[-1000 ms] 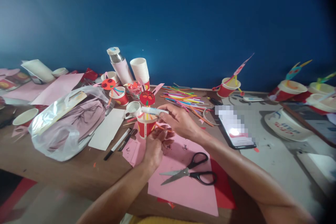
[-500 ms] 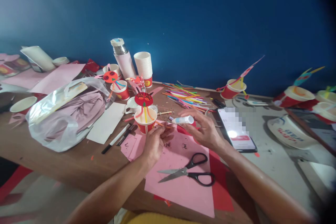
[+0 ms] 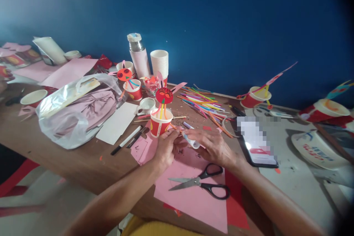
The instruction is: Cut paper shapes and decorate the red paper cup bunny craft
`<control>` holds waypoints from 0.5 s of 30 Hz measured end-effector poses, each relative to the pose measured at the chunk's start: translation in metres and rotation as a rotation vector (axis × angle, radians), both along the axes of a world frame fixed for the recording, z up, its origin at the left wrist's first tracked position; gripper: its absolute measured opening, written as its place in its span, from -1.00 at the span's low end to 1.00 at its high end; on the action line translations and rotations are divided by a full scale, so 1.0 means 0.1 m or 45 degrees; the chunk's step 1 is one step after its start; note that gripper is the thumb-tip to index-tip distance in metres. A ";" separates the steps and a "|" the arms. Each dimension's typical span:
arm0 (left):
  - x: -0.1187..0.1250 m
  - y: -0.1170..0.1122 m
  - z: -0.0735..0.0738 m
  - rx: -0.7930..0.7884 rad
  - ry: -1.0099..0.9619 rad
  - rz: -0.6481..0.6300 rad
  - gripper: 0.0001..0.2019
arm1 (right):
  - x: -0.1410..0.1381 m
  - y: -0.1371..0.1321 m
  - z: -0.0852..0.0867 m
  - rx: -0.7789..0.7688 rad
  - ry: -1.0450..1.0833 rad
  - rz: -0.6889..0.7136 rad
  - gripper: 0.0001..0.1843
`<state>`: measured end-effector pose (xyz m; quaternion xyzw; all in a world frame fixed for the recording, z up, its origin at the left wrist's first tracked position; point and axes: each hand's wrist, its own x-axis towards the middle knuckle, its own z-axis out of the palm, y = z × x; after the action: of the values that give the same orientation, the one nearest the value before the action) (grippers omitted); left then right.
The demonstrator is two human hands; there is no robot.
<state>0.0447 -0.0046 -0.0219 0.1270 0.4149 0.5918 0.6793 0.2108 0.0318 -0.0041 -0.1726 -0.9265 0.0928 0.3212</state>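
Observation:
My right hand (image 3: 217, 147) is closed around a white glue stick (image 3: 190, 141), tilted toward my left hand. My left hand (image 3: 166, 151) pinches the end of an orange strip (image 3: 173, 127) beside a red and white paper cup (image 3: 160, 127). A red paper face (image 3: 164, 96) with pink ears and a green nose stands on coloured strips in that cup. The glue stick's tip is close to the left fingertips; whether it touches the strip I cannot tell. Beneath both hands lies a pink paper sheet (image 3: 190, 210), with open black-handled scissors (image 3: 197, 181) on it.
Coloured pipe cleaners (image 3: 203, 101) are heaped behind the hands. A phone (image 3: 257, 143) lies at right. On the left are pens (image 3: 126, 140), white card (image 3: 117, 123) and a plastic bag (image 3: 77, 114). A flask (image 3: 139, 57) and stacked cups (image 3: 159, 62) stand against the wall.
My right hand has brought the glue stick down and left, from apart to right beside my left fingers. The view has shifted slightly, and the face cup appears further right.

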 end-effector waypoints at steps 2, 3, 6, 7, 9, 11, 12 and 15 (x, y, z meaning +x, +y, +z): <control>0.00 0.00 0.00 -0.004 -0.008 0.006 -0.84 | -0.01 0.00 0.00 0.001 0.004 0.002 -0.60; 0.00 0.00 0.00 -0.007 -0.017 0.006 -0.85 | -0.02 0.00 -0.01 0.000 0.000 -0.002 -0.60; 0.00 0.00 0.00 -0.025 -0.042 0.008 -0.86 | -0.03 0.00 -0.02 -0.004 -0.021 -0.015 -0.62; 0.00 0.00 0.00 -0.034 -0.045 0.010 -0.87 | -0.04 0.01 -0.02 0.002 -0.028 -0.019 -0.62; 0.00 0.00 0.00 -0.052 -0.037 0.017 -0.88 | -0.04 0.00 -0.03 0.027 -0.038 -0.033 -0.62; 0.01 0.00 0.01 -0.057 -0.025 0.020 -0.88 | -0.04 0.00 -0.03 0.050 -0.061 -0.049 -0.61; 0.01 0.00 0.01 -0.053 -0.022 0.019 -0.88 | -0.03 0.00 -0.03 0.061 -0.082 -0.060 -0.62; 0.01 0.00 0.00 -0.029 -0.030 0.002 -0.85 | -0.01 0.00 -0.02 0.099 -0.156 -0.110 -0.63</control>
<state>0.0452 -0.0044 -0.0219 0.1121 0.4137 0.5890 0.6850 0.2101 0.0320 -0.0063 -0.2051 -0.9390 0.0320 0.2741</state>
